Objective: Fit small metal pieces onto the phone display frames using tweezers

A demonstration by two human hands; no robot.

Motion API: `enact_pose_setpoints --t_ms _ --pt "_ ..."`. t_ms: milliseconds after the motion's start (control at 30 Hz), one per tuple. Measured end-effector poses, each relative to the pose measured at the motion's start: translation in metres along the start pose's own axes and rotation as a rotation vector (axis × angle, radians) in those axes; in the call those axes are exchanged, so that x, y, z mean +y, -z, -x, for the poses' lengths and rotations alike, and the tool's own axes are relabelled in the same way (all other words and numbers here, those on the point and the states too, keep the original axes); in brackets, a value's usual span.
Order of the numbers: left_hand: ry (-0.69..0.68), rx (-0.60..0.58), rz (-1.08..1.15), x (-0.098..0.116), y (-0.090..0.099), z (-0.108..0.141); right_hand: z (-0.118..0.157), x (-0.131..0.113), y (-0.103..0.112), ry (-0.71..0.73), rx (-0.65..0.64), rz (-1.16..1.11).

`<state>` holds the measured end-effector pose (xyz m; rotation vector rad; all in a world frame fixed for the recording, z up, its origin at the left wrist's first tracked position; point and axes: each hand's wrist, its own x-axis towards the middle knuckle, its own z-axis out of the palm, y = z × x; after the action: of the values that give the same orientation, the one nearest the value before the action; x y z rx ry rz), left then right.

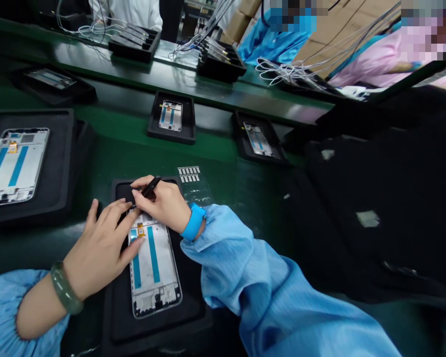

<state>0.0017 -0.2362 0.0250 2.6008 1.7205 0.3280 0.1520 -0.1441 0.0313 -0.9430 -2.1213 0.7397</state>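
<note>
A metal phone frame (154, 263) with blue strips and a small orange-yellow part lies face up in a black foam tray (156, 329). My left hand (100, 248) rests on the frame's upper left edge with its fingers spread, holding nothing. Just above the frame's top end, my right hand (159, 203) pinches a slim black pen-like tool (151, 187), and its tip is hidden behind my fingers. A blue wrist strap (193, 221) circles my right wrist. A clear sheet of small pale labels (189, 174) lies beside my right hand.
Several more black trays hold similar phone frames, the largest (13, 166) at left. Black tool racks (134, 42) with cables stand on a raised shelf behind the green bench. A co-worker's white sleeve (126, 12) and cardboard boxes (245, 15) appear beyond. Black sheeting (371, 198) covers the right.
</note>
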Motion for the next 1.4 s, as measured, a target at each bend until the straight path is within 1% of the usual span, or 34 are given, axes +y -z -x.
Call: enact_pose_setpoints --t_ms 200,267,333,433,500,567,633,700,767,800,867,933,967,1033,1067,1100,1133,1200,1267,1333,1400 --pt "-0.011 0.004 -0.025 -0.001 0.000 -0.001 0.001 0.003 0.004 -0.061 0.049 0.008" --pt "-0.009 0.004 -0.020 -0.001 0.000 -0.001 0.001 0.004 0.005 -0.057 0.056 -0.002" --pt "-0.008 0.003 -0.017 0.000 0.001 -0.001 0.001 0.004 0.005 -0.003 0.030 0.015" --pt "-0.013 -0.004 -0.030 0.000 0.001 -0.002 0.001 0.003 0.002 0.139 -0.069 0.132" --pt "-0.014 -0.008 -0.041 0.000 0.002 -0.003 0.002 0.004 -0.001 0.199 -0.118 0.201" --pt "-0.014 -0.006 -0.039 -0.001 0.002 -0.005 0.002 0.005 -0.003 0.191 -0.101 0.183" --pt "-0.009 -0.007 -0.021 -0.001 0.000 -0.006 -0.001 0.008 -0.002 0.132 -0.056 0.101" --pt "0.007 -0.016 -0.002 -0.002 -0.002 -0.007 -0.005 0.009 0.006 0.047 -0.017 0.030" --pt "0.033 -0.027 0.008 -0.002 -0.004 -0.006 -0.009 0.010 0.020 -0.006 0.015 0.057" --pt "0.046 -0.034 0.010 -0.001 -0.005 -0.004 -0.010 0.011 0.028 0.002 0.023 0.117" --pt "0.069 -0.061 0.024 0.000 -0.004 -0.001 -0.009 0.014 0.041 0.076 -0.006 0.297" --pt "0.093 -0.089 0.062 0.002 0.001 -0.004 -0.005 0.021 0.047 0.170 -0.116 0.470" --pt "0.112 -0.077 0.079 0.003 0.005 -0.010 -0.002 0.025 0.047 0.196 -0.180 0.531" --pt "0.177 0.017 0.106 0.004 0.015 -0.036 0.002 0.033 0.043 0.211 -0.271 0.615" --pt "0.220 0.099 0.108 0.004 0.020 -0.056 0.003 0.036 0.040 0.212 -0.293 0.642" --pt "0.278 0.156 0.132 0.002 0.024 -0.079 0.002 0.039 0.038 0.210 -0.301 0.660" --pt "0.359 0.179 0.180 0.000 0.026 -0.105 0.001 0.041 0.036 0.204 -0.299 0.672" --pt "0.461 0.195 0.206 -0.009 0.027 -0.156 -0.003 0.045 0.035 0.191 -0.297 0.677" --pt "0.583 0.198 0.241 -0.021 0.025 -0.197 -0.008 0.049 0.036 0.179 -0.303 0.646" --pt "0.673 0.173 0.302 -0.035 0.022 -0.222 -0.010 0.054 0.036 0.173 -0.315 0.587" --pt "0.730 0.138 0.377 -0.047 0.022 -0.234 -0.010 0.058 0.035 0.165 -0.322 0.552"
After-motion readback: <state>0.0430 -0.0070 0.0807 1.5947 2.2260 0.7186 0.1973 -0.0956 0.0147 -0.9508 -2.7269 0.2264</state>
